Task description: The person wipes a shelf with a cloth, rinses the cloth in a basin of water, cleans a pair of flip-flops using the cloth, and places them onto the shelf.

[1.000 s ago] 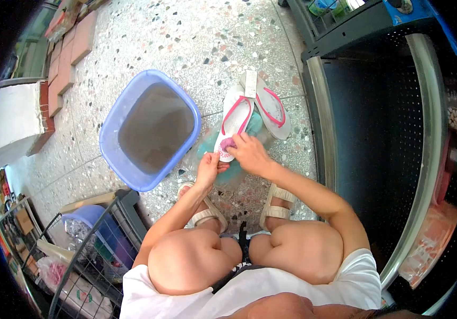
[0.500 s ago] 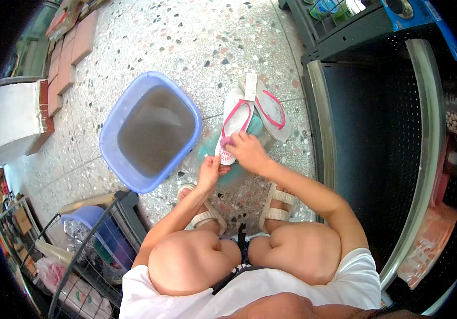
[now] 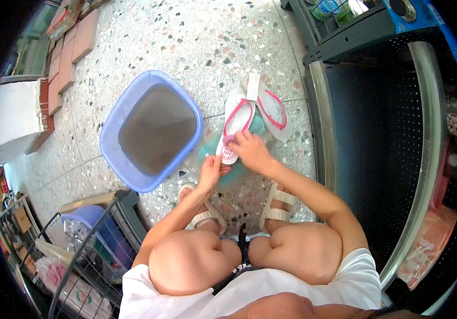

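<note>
A white flip-flop point(image 3: 231, 118) with pink straps lies on teal-tinted clear plastic point(image 3: 257, 125) on the floor. My left hand point(image 3: 212, 169) pinches its heel end, where pink printing shows. In my right hand point(image 3: 251, 151) is a small pink-purple cloth point(image 3: 229, 140), pressed on the sole just below the straps. The second white flip-flop point(image 3: 279, 116) rests beside it to the right. A white tag point(image 3: 253, 86) lies across the toe ends of both. My fingers hide part of the cloth.
A blue basin point(image 3: 200, 126) of murky grey water stands left of the flip-flops. A dark shelf frame point(image 3: 321, 127) runs along the right. At the lower left is a wire basket point(image 3: 87, 255) with a blue-purple tub. Pink bricks point(image 3: 83, 43) are stacked at the upper left.
My right hand and the cloth have moved slightly up the sole from the heel, uncovering more of the pink printing. My left hand keeps its hold on the heel.
</note>
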`<state>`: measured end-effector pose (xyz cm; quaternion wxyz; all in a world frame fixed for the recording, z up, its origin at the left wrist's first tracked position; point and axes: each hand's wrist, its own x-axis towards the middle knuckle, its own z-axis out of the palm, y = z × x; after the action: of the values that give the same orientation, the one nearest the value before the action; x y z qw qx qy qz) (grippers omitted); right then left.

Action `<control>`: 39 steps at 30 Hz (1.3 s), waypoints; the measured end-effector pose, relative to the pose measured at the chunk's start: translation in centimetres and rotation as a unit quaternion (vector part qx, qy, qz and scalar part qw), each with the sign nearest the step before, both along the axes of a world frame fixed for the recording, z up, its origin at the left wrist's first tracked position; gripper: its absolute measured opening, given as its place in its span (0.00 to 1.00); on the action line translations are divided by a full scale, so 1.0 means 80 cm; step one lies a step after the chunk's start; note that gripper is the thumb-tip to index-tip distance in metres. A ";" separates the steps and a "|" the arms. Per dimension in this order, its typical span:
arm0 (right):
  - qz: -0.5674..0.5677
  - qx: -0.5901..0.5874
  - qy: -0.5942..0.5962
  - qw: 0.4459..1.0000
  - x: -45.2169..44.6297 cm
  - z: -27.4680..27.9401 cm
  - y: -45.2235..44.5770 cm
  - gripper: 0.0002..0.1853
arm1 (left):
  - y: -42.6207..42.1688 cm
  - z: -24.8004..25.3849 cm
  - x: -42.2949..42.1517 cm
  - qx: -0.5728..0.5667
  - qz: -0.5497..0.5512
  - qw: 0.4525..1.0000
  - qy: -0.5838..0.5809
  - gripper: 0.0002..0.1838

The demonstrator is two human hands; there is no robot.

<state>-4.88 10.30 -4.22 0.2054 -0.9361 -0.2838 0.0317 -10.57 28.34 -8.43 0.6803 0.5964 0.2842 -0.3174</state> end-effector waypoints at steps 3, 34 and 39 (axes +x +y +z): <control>-0.059 -0.048 -0.039 0.996 0.043 -0.018 -0.021 0.14 | 0.001 0.003 0.002 -0.005 -0.012 1.000 -0.004 0.19; -0.095 -0.106 0.005 0.990 0.036 -0.020 -0.042 0.12 | 0.002 0.000 0.006 0.022 -0.040 0.998 -0.036 0.18; -0.039 -0.029 0.023 0.999 -0.008 -0.008 -0.019 0.13 | 0.006 -0.008 0.001 0.021 -0.027 0.999 -0.030 0.19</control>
<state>-5.50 8.75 -4.85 0.1854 -0.9511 -0.2414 0.0532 -10.50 28.79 -9.09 0.6668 0.6276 0.2539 -0.3115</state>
